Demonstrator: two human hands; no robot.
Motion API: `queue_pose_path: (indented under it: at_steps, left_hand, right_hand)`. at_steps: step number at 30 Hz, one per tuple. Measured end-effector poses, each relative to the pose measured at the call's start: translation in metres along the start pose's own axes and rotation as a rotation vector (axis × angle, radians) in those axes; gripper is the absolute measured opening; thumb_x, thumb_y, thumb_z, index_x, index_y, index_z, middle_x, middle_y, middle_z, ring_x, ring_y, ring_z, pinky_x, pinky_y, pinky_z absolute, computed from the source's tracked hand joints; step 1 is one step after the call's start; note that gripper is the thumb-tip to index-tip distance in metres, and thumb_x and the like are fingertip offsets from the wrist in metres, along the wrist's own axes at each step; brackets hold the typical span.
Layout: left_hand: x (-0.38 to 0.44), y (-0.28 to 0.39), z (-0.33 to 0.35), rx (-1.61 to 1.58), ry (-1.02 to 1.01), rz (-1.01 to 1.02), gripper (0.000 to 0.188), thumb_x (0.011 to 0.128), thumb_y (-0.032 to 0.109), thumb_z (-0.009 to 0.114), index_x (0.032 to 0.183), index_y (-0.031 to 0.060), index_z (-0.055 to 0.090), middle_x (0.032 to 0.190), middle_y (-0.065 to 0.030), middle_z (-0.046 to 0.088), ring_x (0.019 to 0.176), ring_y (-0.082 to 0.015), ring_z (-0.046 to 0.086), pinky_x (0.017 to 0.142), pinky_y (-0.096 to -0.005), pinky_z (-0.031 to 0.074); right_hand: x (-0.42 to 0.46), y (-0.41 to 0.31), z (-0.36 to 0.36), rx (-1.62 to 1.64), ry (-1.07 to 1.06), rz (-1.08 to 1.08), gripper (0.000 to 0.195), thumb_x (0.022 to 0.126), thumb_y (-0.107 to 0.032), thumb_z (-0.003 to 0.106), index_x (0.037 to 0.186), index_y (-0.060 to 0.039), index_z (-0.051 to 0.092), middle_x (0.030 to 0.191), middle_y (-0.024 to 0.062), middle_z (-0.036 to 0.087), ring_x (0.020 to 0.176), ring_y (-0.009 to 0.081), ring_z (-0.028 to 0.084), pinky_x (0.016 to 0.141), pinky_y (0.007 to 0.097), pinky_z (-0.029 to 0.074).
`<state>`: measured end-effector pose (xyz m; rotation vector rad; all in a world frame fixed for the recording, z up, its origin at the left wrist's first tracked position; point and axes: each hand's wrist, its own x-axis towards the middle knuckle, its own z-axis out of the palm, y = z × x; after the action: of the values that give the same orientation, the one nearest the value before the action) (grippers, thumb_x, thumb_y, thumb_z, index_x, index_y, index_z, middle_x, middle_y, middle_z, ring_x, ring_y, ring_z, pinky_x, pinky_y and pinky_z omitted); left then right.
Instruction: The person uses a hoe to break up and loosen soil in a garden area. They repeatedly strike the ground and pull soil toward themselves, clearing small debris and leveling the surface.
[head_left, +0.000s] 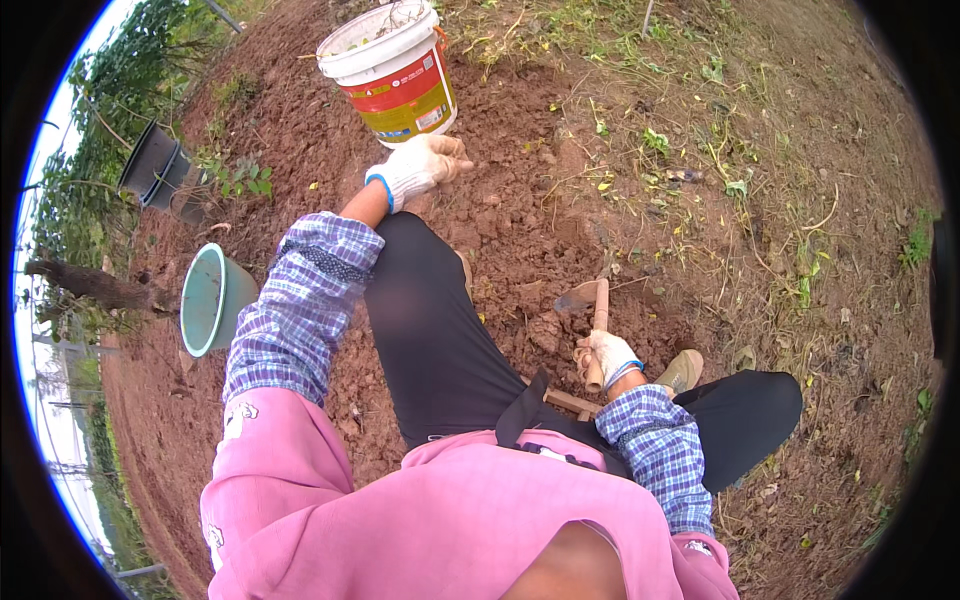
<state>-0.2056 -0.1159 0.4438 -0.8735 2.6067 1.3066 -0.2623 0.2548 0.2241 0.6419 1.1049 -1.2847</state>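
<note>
My right hand (609, 354), in a white knit glove, is closed around the short wooden handle of a hand hoe (601, 304). The hoe's metal blade lies at the loose reddish soil (551, 334) between my legs. My left hand (431, 166), in a white glove with a blue cuff edge, is held over the soil just below a white-rimmed plastic bucket (401, 86) with a red and yellow label. Its fingers are bent inward; whether something small is between them cannot be told. Plant stems and leaves show inside the bucket.
A turquoise plastic bucket (219, 300) lies tipped at the left beside a tree trunk (97, 285). Dark plastic pots (161, 169) stand farther up among green plants. Pulled weeds and dry stalks (720, 165) cover the ground at the right. Beneath me is part of a wooden stool (570, 401).
</note>
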Motion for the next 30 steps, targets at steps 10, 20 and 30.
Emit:
queue_pose_path:
  at_steps: [10, 20, 30]
  left_hand:
    - [-0.039, 0.091, 0.059, -0.157, 0.096, 0.180, 0.018, 0.087, 0.019, 0.066, 0.101, 0.0075, 0.065, 0.070, -0.0002, 0.060, 0.061, -0.0072, 0.058, 0.059, -0.0246, 0.048]
    - [0.009, 0.085, 0.077, -0.430, 0.174, 0.307, 0.015, 0.089, 0.010, 0.060, 0.099, 0.0003, 0.064, 0.075, -0.0031, 0.064, 0.061, -0.0073, 0.059, 0.057, -0.0221, 0.048]
    - [0.006, 0.091, 0.083, -0.175, 0.125, 0.321, 0.017, 0.082, 0.017, 0.064, 0.095, 0.0063, 0.066, 0.066, -0.0037, 0.060, 0.060, -0.0110, 0.055, 0.057, -0.0273, 0.046]
  right_hand:
    - [-0.147, -0.047, 0.053, -0.632, 0.428, -0.663, 0.016, 0.083, -0.006, 0.057, 0.095, 0.0031, 0.051, 0.066, 0.0079, 0.058, 0.044, 0.0123, 0.054, 0.034, 0.0247, 0.045]
    - [-0.177, -0.209, 0.065, -0.103, 0.378, -1.591, 0.021, 0.084, -0.015, 0.065, 0.098, -0.0040, 0.054, 0.075, 0.0068, 0.060, 0.060, 0.0141, 0.058, 0.055, 0.0276, 0.051]
    - [-0.022, 0.017, 0.038, -0.490, 0.479, -0.219, 0.017, 0.091, -0.022, 0.050, 0.083, -0.0110, 0.059, 0.063, 0.0061, 0.057, 0.050, 0.0200, 0.055, 0.043, 0.0331, 0.043]
